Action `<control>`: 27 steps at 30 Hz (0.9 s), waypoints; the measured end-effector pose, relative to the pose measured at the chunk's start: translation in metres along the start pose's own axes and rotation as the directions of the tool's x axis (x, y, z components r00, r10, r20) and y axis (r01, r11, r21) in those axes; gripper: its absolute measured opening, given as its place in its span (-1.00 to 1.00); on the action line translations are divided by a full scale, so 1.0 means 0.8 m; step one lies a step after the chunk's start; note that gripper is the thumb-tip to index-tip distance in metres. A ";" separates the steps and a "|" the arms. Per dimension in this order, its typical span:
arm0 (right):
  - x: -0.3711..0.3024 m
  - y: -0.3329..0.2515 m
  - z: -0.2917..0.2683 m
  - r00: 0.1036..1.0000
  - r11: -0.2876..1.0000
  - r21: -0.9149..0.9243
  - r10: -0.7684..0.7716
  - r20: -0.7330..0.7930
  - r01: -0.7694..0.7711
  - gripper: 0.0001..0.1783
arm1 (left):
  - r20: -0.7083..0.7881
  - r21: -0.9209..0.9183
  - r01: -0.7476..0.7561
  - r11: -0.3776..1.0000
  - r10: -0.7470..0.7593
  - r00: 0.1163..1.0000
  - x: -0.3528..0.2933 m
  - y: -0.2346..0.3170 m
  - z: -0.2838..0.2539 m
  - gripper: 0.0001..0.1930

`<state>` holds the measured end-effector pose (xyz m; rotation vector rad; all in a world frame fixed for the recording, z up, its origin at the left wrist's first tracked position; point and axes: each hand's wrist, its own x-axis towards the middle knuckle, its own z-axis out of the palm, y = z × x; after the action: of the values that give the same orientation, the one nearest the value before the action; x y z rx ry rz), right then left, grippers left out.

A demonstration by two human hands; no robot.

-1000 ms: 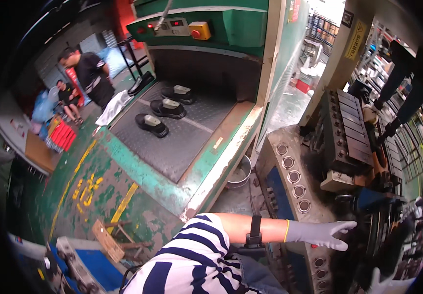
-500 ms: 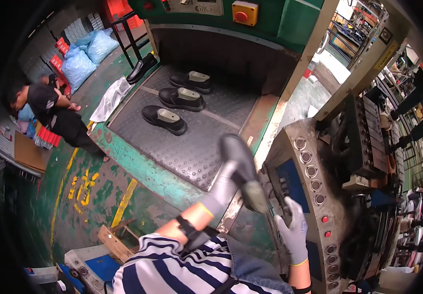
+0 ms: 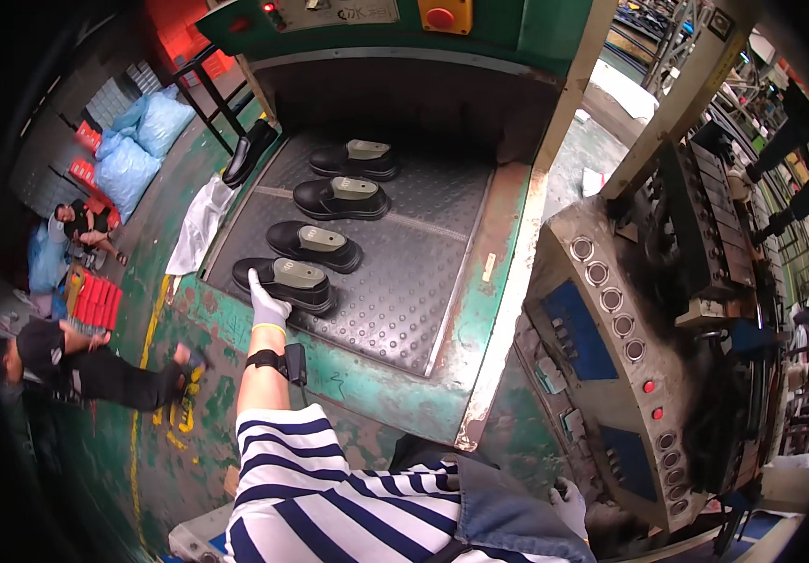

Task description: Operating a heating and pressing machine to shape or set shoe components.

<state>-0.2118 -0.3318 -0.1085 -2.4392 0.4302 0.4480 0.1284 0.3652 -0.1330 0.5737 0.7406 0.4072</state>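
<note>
- Saw a large green machine [image 3: 343,399] with worn paint, framing a black studded bed [image 3: 395,310].
- Found a control console [image 3: 631,413] to the right of the bed, fitted with round metal-ringed fittings and blue sections.
- Noticed a dark-clothed co-worker [image 3: 76,361] well to the left of the bed, with a seated person [image 3: 85,225] farther off on that side.
- Made out pale blue plastic bags [image 3: 132,164] beyond the bed's far left corner.
- Spotted a white cloth [image 3: 203,225] along the bed's left edge.
- Counted three black slip-on shoes [image 3: 340,198] in a slanting row on the bed, plus a nearest shoe [image 3: 292,284] at its near left corner, all toes leftward.
- Saw grey-green lasts [image 3: 355,189] inside them.
- Found the gloved left hand [image 3: 271,305] touching the nearest shoe by its toe, fingers stretched against its side; could not tell whether gripping.
- Noticed the gloved right hand [image 3: 569,507] low, right of the bed, apart from the shoes; could not tell whether open or closed.
</note>
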 end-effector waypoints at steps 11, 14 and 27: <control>-0.108 0.263 0.155 0.835 0.688 0.532 0.545 0.072 -0.494 -0.70 | -0.225 0.918 -0.013 0.396 0.548 0.806 0.037 0.030 -0.002 -0.18; -0.147 0.303 0.207 0.745 0.619 0.542 0.667 0.019 -0.569 -0.73 | 0.124 0.919 -0.376 0.116 0.822 0.556 -0.026 0.050 0.033 -0.31; -0.299 0.068 0.300 0.274 0.186 0.551 0.958 0.081 -0.813 -0.54 | 0.955 0.007 -0.840 0.543 -0.254 -0.156 -0.458 -0.450 0.259 -0.55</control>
<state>-0.4979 -0.1767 -0.2187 -1.4256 1.9474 0.3506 0.0842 -0.1797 -0.0437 1.7037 -1.0275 0.0369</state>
